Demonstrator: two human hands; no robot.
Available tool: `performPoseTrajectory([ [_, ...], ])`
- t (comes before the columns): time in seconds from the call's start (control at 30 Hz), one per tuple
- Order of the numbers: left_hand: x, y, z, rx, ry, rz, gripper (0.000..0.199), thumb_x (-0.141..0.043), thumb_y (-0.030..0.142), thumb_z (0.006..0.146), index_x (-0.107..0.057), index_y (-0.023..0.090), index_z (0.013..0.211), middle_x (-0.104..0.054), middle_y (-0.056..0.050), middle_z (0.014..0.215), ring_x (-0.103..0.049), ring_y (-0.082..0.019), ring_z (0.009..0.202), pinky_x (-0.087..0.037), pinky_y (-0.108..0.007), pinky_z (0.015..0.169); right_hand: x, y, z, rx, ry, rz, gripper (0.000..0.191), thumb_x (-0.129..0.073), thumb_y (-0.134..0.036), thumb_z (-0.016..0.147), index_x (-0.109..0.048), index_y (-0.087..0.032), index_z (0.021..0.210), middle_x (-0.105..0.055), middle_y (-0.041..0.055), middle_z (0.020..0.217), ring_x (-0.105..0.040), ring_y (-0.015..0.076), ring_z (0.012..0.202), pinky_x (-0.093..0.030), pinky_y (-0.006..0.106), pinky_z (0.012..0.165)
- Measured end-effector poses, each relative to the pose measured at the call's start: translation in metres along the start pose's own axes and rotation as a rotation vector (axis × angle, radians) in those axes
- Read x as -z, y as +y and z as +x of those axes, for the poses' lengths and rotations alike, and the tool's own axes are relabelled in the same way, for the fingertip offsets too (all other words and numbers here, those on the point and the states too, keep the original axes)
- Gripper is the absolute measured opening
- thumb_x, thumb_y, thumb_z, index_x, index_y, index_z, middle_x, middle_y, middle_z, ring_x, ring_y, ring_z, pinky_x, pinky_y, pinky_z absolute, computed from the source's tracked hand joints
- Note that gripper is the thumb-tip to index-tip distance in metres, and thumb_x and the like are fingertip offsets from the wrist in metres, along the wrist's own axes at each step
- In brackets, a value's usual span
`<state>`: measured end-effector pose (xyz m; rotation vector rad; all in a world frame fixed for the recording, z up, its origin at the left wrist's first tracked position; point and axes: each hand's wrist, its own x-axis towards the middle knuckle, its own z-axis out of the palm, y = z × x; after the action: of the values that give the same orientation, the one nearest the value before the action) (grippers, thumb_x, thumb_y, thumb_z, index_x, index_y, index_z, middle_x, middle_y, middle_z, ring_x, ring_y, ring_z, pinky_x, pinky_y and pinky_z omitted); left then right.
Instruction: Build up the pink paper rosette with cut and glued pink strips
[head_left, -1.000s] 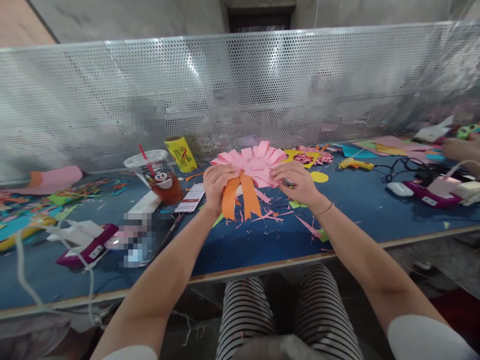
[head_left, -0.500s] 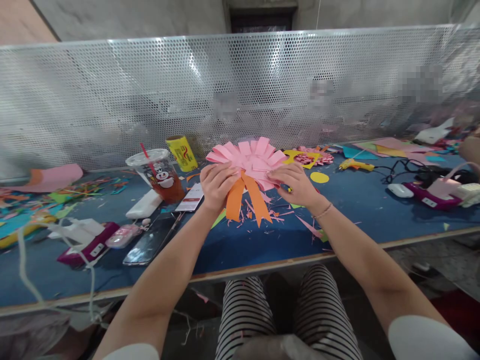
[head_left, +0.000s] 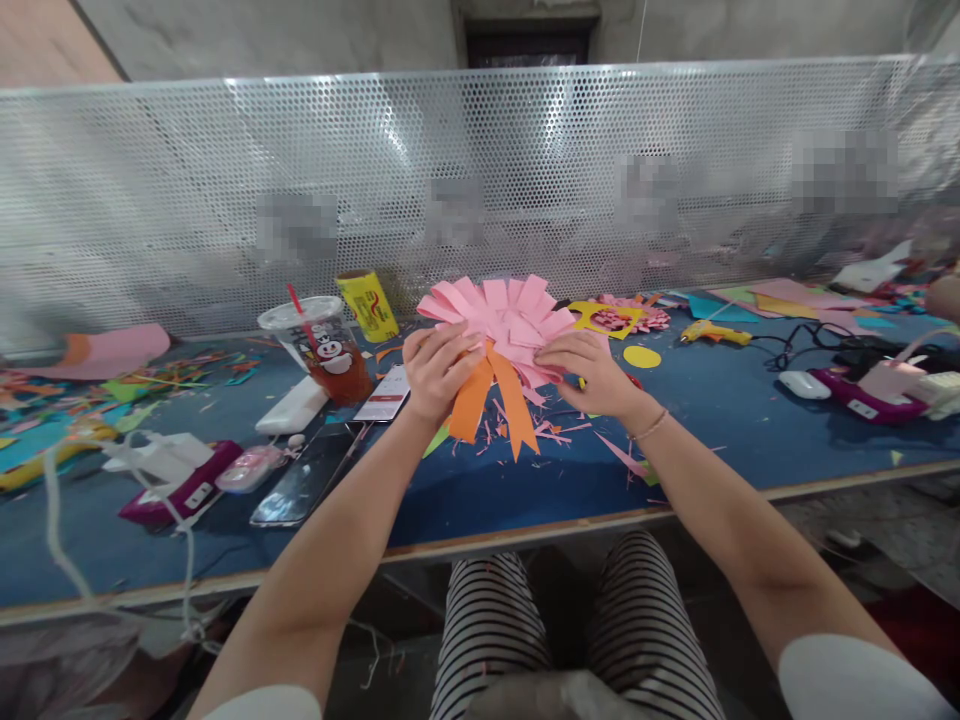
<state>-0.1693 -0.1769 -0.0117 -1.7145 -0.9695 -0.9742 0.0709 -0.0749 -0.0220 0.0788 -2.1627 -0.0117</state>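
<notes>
While your forearms (head_left: 360, 500) reach over the near edge of the blue table (head_left: 510, 515), the orange tails (head_left: 516, 405) now splay wider than a second ago; their lower ends stand apart, which, I judge, makes each easier to handle. Your left hand (head_left: 441, 370) curls nearly closed, pinching the lower left of the pink rosette (head_left: 501, 300) beside the tails' top. Your right hand (head_left: 592, 372) is half closed, fingers bent against the lower right edge; whether it also grips the small yellow bit (head_left: 582, 383) beneath, I cannot tell. The rosette sits between both hands, with a perforated screen (head_left: 510, 150) beyond.
</notes>
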Motion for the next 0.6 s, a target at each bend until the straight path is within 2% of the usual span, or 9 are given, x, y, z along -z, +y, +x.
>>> performPoseTrajectory([
  [0.33, -0.0012, 0.0030, 0.0027, -0.018, 0.043, -0.004, 0.016, -0.050, 0.022, 0.085, -0.064, 0.027, 0.082, -0.071, 0.001, 0.092, -0.062, -0.016, 0.098, -0.038, -0.035, 0.082, 0.0004, -0.0024, -0.0003, -0.075, 0.046, -0.047, 0.047, -0.053, -0.013, 0.068, -0.051, -0.022, 0.114, -0.058, 0.0065, 0.108, -0.051, 0.0213, 0.105, -0.039, 0.043, 0.092],
  [0.6, -0.0015, 0.0023, 0.0018, 0.055, 0.027, -0.084, 0.014, -0.050, 0.025, 0.085, -0.064, 0.027, 0.086, -0.071, -0.001, 0.092, -0.061, -0.017, 0.100, -0.037, -0.036, 0.082, 0.0001, 0.0003, 0.0017, -0.093, -0.029, -0.036, 0.044, -0.055, -0.011, 0.065, -0.056, -0.024, 0.107, -0.062, 0.0020, 0.106, -0.050, 0.0205, 0.106, -0.033, 0.043, 0.097],
])
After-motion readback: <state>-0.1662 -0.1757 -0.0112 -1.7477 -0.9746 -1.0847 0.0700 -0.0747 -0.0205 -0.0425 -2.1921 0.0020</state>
